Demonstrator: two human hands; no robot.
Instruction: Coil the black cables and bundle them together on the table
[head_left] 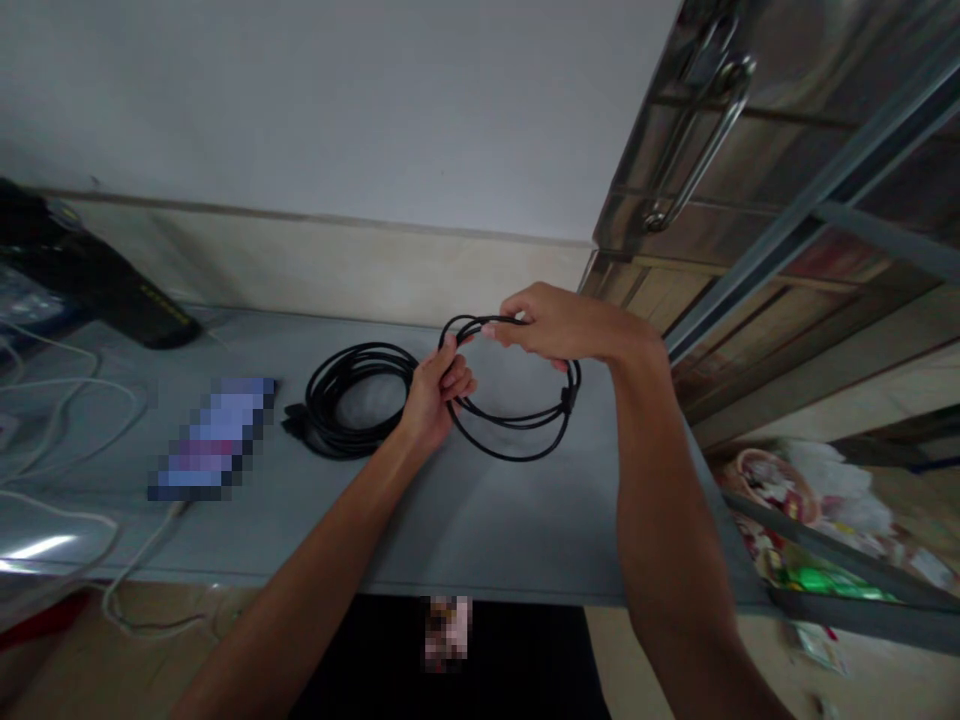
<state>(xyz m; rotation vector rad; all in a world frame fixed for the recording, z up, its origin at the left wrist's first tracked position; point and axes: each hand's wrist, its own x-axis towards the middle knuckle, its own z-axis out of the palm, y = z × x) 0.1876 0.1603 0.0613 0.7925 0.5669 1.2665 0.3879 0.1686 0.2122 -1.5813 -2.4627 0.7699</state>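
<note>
Between my hands a thin black cable [517,458] is looped into a loose coil of a few turns. My left hand [435,390] is closed around the coil's left side. My right hand [551,322] pinches the strands at the top, its wrist bent over the coil. A small dark piece [566,400], perhaps a plug or clip, sits on the coil's right side. Just left of my left hand, a thicker coiled black cable [352,350] lies on the grey table [510,530], with a dark connector [295,420] at its left.
A blurred-out phone [217,435] with a white cord [142,560] lies on the left. Behind it rests a black cylindrical bottle or umbrella-like object [112,275]. A metal frame [810,215] borders the right side, with a basket [772,480] and plastic bags below.
</note>
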